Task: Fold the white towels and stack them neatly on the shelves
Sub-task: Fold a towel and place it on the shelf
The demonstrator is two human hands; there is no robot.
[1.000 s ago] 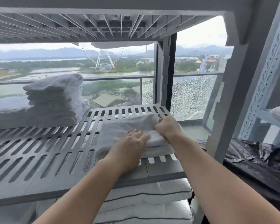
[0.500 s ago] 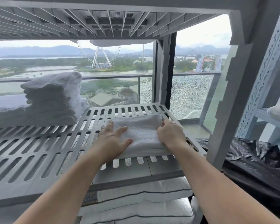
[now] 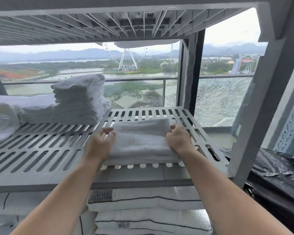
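A folded white towel [image 3: 141, 141] lies on the grey slatted shelf [image 3: 41, 150], near its right front corner. My left hand [image 3: 98, 145] rests against the towel's left side with fingers spread and relaxed. My right hand [image 3: 178, 139] presses the towel's right side, fingers curved along its edge. At the back left of the same shelf stands a tall stack of folded white towels [image 3: 78, 100], with a lower pile of white linen [image 3: 20, 106] beside it.
Another slatted shelf [image 3: 109, 22] hangs close overhead. Striped white pillows [image 3: 146, 200] fill the shelf below. A grey upright post [image 3: 255, 116] stands at the right, with black plastic sheeting [image 3: 278, 175] past it. Behind the shelf is a glass balcony railing [image 3: 219, 102], partly cracked.
My left hand slid off the towel's top to its left side. My right hand moved to the right side. The towel now lies flatter and squarer on the shelf.
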